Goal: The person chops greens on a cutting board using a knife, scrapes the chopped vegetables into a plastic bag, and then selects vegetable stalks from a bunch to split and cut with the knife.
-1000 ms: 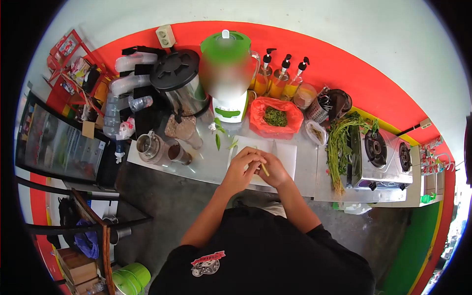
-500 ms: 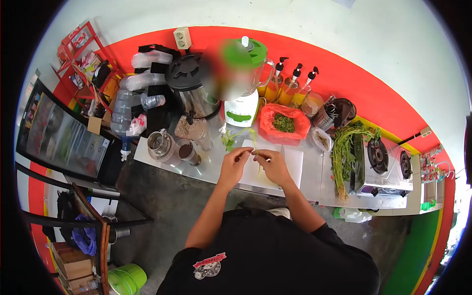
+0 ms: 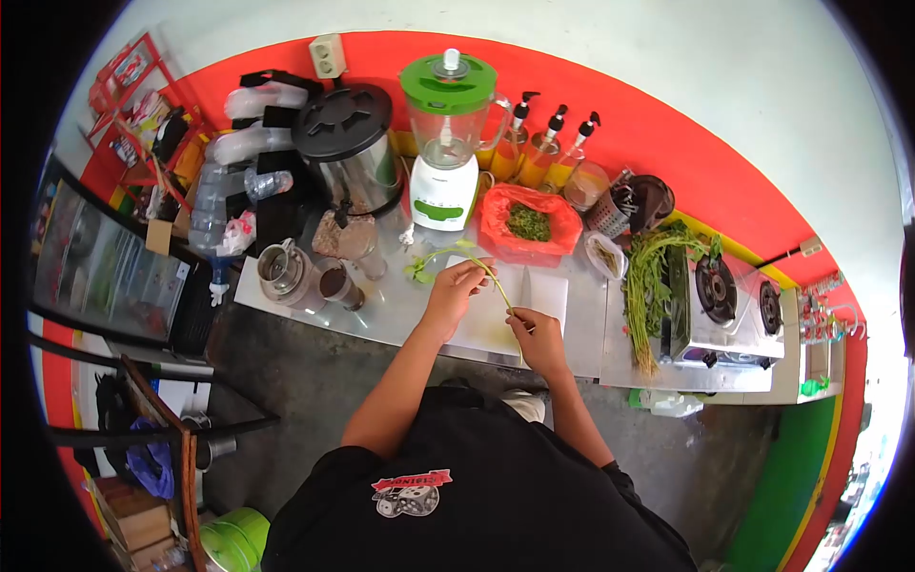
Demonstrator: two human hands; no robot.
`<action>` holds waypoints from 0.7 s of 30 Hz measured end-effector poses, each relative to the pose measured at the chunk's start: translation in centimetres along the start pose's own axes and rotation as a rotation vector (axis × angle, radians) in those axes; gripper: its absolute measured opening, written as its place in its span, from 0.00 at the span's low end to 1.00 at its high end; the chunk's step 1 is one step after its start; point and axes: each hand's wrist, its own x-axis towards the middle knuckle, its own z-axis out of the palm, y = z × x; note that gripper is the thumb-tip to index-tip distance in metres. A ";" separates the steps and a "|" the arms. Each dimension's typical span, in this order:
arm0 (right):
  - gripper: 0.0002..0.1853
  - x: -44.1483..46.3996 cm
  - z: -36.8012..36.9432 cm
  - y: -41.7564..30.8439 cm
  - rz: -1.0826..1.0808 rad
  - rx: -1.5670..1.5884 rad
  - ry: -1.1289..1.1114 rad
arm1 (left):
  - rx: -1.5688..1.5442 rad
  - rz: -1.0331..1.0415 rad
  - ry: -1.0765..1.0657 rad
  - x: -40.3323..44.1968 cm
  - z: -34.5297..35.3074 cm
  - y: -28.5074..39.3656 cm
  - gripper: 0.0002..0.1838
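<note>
A long green stem (image 3: 497, 283) with leaves at its far left end stretches between my two hands. My left hand (image 3: 458, 291) pinches it near the upper part, and the leafy end hangs beyond over the metal counter (image 3: 381, 315). Lower and to the right, my right hand (image 3: 538, 337) holds the stem's other end in closed fingers. Beneath both hands lies a white cutting board (image 3: 550, 300). On the board, a knife (image 3: 525, 286) rests just above my right hand. Behind it stands a red plastic bag (image 3: 493, 221) with chopped greens (image 3: 528, 222) inside.
A blender (image 3: 445, 181), a steel container (image 3: 357, 172) and pump bottles (image 3: 538, 153) line the wall. Glass jars (image 3: 343, 289) stand at the left. Leafy stalks (image 3: 646, 296) lie beside the gas stove (image 3: 724, 315) at the right.
My hands have moved apart along the stem, my right hand lower and to the right. The stem is now stretched diagonally between them. The whole view has shifted too.
</note>
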 end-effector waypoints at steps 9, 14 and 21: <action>0.15 -1.1 1.0 6.5 0.106 -0.202 0.209 | 0.135 0.014 0.064 -0.9 0.0 -1.7 0.08; 0.19 -0.6 3.1 7.9 0.177 -0.518 0.316 | 0.173 0.035 0.051 -1.4 -0.6 -1.8 0.12; 0.19 0.9 2.6 9.3 0.312 -0.539 0.130 | 0.090 0.022 0.073 -2.5 -0.7 -2.0 0.14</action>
